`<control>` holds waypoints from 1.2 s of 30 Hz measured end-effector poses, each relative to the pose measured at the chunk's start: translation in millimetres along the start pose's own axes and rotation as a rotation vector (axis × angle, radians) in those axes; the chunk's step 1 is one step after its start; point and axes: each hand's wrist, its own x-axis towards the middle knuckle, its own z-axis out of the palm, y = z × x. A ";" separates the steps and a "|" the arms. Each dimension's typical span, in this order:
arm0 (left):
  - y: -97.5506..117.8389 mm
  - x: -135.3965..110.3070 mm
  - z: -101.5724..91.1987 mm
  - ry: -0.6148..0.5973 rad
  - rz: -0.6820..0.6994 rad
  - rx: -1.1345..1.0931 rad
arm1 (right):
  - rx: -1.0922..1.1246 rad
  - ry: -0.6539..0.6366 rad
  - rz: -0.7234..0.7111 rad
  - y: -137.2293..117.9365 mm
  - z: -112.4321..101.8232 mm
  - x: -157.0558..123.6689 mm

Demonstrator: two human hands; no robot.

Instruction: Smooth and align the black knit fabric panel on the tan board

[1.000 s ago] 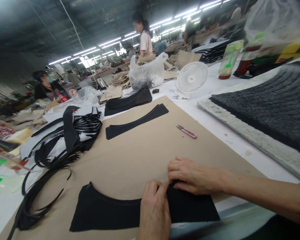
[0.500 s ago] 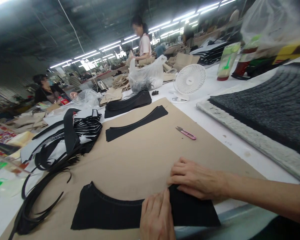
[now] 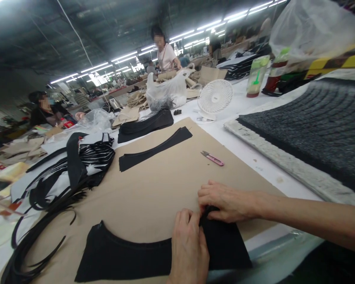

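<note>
A curved black fabric piece [image 3: 121, 256] lies on a tan paper sheet [image 3: 154, 189] near the table's front edge. My left hand [image 3: 189, 248] rests on its upper edge, fingers curled and pinching the cloth. My right hand [image 3: 225, 203] is just to the right, its fingertips pinching the same edge where a small fold rises between the two hands. A second long curved black piece [image 3: 154, 150] lies farther back on the paper. Pink thread snips [image 3: 212, 158] lie to the right of it.
Black strips and striped cloth [image 3: 77, 169] are piled at left. A small white fan [image 3: 214, 98], a plastic bag [image 3: 162, 90] and bottles [image 3: 256, 75] stand behind. A dark grey textured mat [image 3: 319, 122] fills the right. Two people work at tables beyond.
Both hands drew together on the fabric's top edge and closed into a pinch, lifting a small fold. The view shifted slightly right.
</note>
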 end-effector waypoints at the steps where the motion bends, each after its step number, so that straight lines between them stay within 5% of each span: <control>1: 0.8 0.1 0.2 -0.003 0.008 0.005 | -0.016 0.006 -0.015 0.7 0.1 -1.1; 5: -4.5 -5.4 9.9 0.032 0.115 0.070 | -0.122 0.049 -0.109 2.4 1.9 -7.1; 11: -27.8 -28.6 44.3 0.310 0.386 0.414 | -0.228 0.078 -0.193 7.2 5.4 -17.6; 15: -34.3 -35.7 49.8 0.363 0.410 0.478 | -0.231 0.076 -0.208 9.8 4.0 -21.0; 29: 6.3 3.0 14.8 0.064 0.085 0.101 | -0.114 0.093 -0.137 18.1 -4.0 -19.9; 36: -2.1 0.6 22.2 0.001 0.212 0.200 | -0.109 0.111 -0.167 22.9 -3.5 -24.5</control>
